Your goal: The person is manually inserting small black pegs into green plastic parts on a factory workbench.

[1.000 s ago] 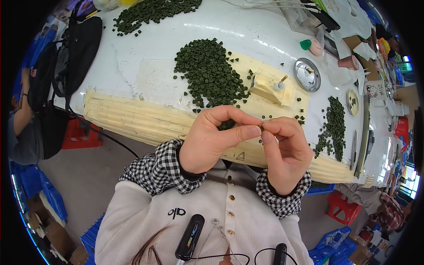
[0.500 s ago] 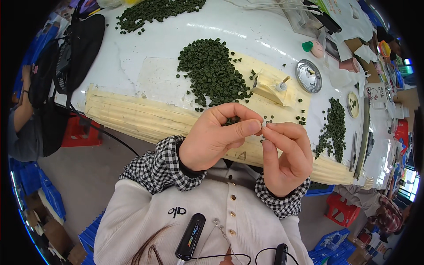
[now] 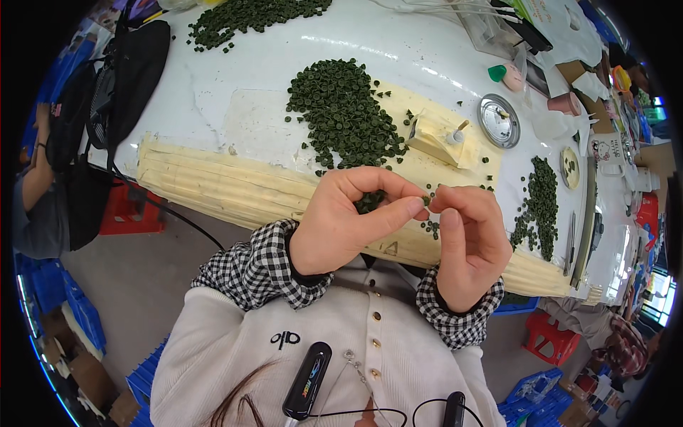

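Between the thumb and index finger of my left hand (image 3: 348, 220) is a small dark green round cap-like piece (image 3: 426, 201). More dark green pieces (image 3: 370, 202) show within the curl of that hand; whether they rest in the palm cannot be made out. My right hand (image 3: 475, 238) is close on the right, its thumb and fingertips apart and near the pinched piece. Just beyond both hands, a large heap of the same green pieces (image 3: 345, 117) lies on the table. A yellow taped block (image 3: 442, 140) with a short upright peg stands right of the heap.
Another green heap (image 3: 249, 21) lies far left, and a smaller one (image 3: 538, 203) at right. A round metal dish (image 3: 499, 121) and tweezers (image 3: 570, 243) are on the right. Yellow tape (image 3: 213, 178) covers the table's near edge. A black bag (image 3: 135, 82) is at left.
My right hand has shifted slightly right, and its thumb has parted from the fingertips. The green piece now shows in my left pinch; a small pale spot showed between the fingertips before.
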Demonstrator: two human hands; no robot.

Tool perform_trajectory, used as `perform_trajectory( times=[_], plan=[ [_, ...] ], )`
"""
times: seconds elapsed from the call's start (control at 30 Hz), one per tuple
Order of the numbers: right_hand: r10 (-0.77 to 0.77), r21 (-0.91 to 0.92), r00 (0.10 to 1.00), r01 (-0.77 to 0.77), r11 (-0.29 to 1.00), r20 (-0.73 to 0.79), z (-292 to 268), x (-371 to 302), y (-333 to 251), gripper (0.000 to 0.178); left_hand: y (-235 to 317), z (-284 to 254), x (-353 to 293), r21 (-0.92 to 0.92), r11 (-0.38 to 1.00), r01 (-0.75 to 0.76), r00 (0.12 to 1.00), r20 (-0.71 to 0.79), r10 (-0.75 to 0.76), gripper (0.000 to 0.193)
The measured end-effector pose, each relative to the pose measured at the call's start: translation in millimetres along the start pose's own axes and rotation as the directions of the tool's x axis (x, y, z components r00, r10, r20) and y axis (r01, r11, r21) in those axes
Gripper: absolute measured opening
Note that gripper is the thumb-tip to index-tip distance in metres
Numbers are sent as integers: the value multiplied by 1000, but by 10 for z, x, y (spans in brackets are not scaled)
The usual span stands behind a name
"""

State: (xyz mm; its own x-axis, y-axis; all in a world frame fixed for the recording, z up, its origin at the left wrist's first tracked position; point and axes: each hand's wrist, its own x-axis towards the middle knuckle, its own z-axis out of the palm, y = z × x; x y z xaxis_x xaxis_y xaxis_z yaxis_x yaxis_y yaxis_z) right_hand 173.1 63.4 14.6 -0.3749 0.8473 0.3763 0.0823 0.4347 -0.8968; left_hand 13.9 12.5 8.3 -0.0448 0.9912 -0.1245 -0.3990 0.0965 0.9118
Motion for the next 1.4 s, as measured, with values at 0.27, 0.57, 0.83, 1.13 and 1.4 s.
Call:
perform_trajectory(
  times=[0.27,0.57,0.83,1.13,1.4],
  plan=[
    [156,217,983,-173,961,95,0,24,-17,16,29,0,1,131,991,-27,998,58,20,11],
    [-146,-172,987,156,973,68,9,52,-22,17,6,-1,7,41,999,-3,1000,17,3,15],
    [-264,-288,961,275,917,76,9,33,-22,21,-21,-20,-1,28,999,-17,999,38,16,12],
    [-199,-215,979,203,955,39,23,28,-13,21,1,-19,-21,-10,1000,-9,999,51,9,12],
    [-129,-76,990,133,988,55,13,26,18,15,-17,-48,-15,60,998,-17,997,74,13,11]
  ],
)
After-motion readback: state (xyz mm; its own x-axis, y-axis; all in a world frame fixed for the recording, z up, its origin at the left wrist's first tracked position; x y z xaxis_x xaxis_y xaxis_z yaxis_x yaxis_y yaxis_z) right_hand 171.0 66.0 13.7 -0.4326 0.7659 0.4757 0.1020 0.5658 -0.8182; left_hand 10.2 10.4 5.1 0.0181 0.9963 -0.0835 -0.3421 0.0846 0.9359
